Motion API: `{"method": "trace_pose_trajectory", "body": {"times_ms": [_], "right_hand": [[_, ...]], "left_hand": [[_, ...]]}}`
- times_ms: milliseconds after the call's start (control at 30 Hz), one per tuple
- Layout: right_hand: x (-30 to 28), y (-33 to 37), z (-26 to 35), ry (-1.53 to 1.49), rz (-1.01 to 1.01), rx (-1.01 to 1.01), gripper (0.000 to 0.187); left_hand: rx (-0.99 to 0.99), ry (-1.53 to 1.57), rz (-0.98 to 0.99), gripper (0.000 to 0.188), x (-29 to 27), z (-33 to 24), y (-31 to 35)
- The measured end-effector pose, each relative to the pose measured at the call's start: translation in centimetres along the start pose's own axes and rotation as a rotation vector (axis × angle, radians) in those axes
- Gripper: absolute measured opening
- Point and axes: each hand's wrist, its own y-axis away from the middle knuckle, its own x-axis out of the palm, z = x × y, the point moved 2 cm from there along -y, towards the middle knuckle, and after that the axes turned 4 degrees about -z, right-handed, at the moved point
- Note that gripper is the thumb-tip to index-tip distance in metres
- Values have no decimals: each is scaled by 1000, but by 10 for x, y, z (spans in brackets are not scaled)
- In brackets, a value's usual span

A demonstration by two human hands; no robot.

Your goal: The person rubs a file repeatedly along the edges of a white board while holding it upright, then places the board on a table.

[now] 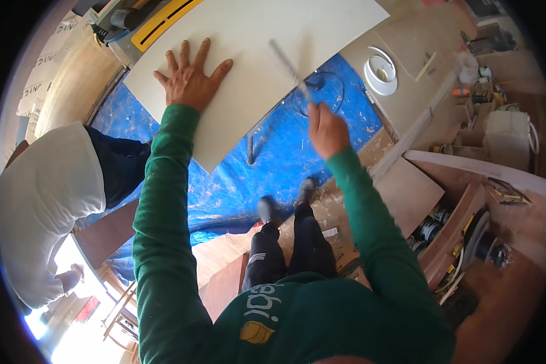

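My left hand (190, 77) lies flat on a large pale board (236, 91), its fingers spread and nothing held. The board stretches from beside my left arm to the far right, over a blue tarp. My right hand (328, 130) is closed round the near end of a long, thin grey tool (288, 64), smeared by motion. Its bar slants up and left across the board's near edge; whether it touches the board I cannot tell. The kind of tool does not show clearly.
Blue tarp (224, 194) covers the floor under my feet. A yellow slotted tool (164, 23) borders the board's far left. A white ring-shaped part (380, 74) lies right. Another person in a white shirt (54, 182) bends at left. Open wooden compartments (455, 242) hold tools and cans.
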Motion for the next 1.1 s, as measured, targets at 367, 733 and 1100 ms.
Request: {"method": "trace_pose_trajectory", "body": {"times_ms": [367,733,1100], "right_hand": [[-8,-25,11,91,-25,-91,33],[0,-10,8,87,56,-65,28],[-7,-19,-12,108,-95,-148,33]], "left_hand": [[-27,23,12,74,-1,-4,0],[-38,22,14,73,-2,-1,-2],[-55,68,34,74,-5,-12,-2]]}}
